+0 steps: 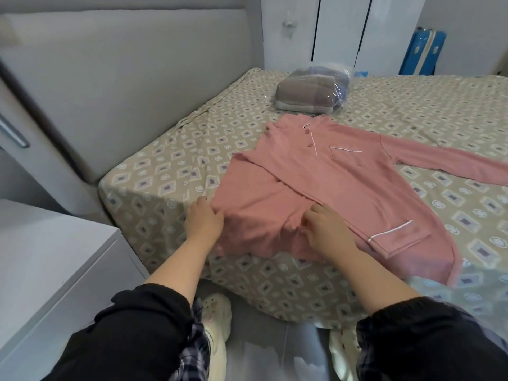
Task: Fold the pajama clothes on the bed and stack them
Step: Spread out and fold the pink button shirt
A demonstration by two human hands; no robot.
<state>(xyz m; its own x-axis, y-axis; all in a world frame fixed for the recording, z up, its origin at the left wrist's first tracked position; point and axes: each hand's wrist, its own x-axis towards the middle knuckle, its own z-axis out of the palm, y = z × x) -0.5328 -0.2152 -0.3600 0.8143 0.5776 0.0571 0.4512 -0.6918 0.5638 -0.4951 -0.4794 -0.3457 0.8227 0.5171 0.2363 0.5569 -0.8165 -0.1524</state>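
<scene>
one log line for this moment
left hand: grips pajama top edge | right hand: pinches its middle | sleeve: unfolded

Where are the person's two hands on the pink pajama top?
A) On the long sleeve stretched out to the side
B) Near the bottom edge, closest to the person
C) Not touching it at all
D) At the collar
B: the left hand and the right hand both pinch the pink pajama top near its bottom edge, on the side nearest the person.
</scene>
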